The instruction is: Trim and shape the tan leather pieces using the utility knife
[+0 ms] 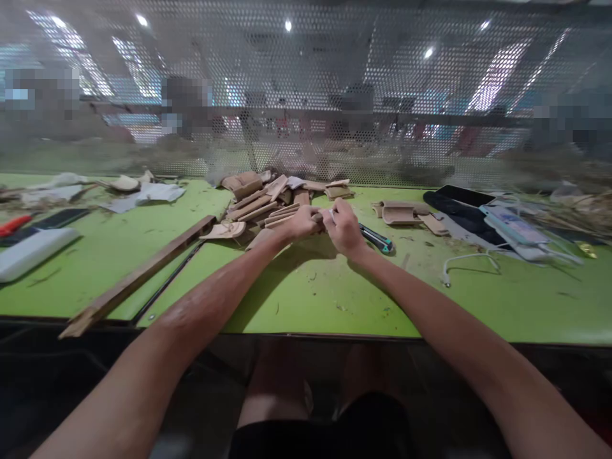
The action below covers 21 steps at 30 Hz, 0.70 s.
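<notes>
Both arms reach forward over a green table [335, 287]. My left hand [302, 223] and my right hand [342, 226] meet at the table's middle, both with fingers curled closed around a small light piece [324, 215] held between them; what it is stays too small to name. Just behind the hands lies a heap of tan wooden pieces [268, 201]. A utility knife [377, 239] with a dark and teal handle rests on the table right of my right hand.
A long wooden strip [138, 277] runs diagonally at left. A white block [33, 252], paper scraps [143, 194], curved wood pieces [401, 213], a white cable [466, 261], phones and packets [507, 223] lie around. A perforated metal screen [306, 95] rises behind the table.
</notes>
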### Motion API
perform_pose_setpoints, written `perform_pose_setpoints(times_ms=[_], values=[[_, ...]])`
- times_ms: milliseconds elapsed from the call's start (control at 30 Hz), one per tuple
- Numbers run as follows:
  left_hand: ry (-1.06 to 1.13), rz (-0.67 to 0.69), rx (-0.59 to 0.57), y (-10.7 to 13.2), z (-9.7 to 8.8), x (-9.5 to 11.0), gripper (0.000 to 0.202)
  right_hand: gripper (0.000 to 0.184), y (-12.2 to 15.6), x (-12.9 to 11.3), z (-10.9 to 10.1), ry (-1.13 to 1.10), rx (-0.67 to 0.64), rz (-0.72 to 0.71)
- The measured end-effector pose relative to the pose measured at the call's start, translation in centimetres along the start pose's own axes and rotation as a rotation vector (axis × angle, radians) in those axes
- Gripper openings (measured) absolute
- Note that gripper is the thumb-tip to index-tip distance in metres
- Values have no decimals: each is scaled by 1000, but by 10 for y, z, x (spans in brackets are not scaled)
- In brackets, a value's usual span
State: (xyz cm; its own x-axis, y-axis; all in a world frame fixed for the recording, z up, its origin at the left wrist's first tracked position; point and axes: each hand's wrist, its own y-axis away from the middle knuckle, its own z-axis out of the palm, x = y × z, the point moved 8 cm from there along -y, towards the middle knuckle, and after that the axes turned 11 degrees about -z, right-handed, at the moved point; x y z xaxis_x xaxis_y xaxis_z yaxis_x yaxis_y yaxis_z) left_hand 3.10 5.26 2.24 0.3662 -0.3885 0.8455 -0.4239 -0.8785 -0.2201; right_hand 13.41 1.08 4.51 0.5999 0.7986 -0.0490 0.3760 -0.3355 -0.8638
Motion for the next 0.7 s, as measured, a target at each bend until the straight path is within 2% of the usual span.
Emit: perform_pose_setpoints(times_ms=[100,233,400,533,700], values=[[13,-20,-10,0,2,-3,19,30,0,6,-3,-9,26,53],[58,-8,-8,1,2,-1,17,29,-1,3,-3,-20,9,14],[56,-64,-24,2,3,-4,19,26,1,11,-3,-15,14,98],[87,-36,-26,2,3,-3,17,28,0,8,-4,-35,6,61],[142,-62,-44,2,2,-8,19,29,2,14,-5,-35,25,114]])
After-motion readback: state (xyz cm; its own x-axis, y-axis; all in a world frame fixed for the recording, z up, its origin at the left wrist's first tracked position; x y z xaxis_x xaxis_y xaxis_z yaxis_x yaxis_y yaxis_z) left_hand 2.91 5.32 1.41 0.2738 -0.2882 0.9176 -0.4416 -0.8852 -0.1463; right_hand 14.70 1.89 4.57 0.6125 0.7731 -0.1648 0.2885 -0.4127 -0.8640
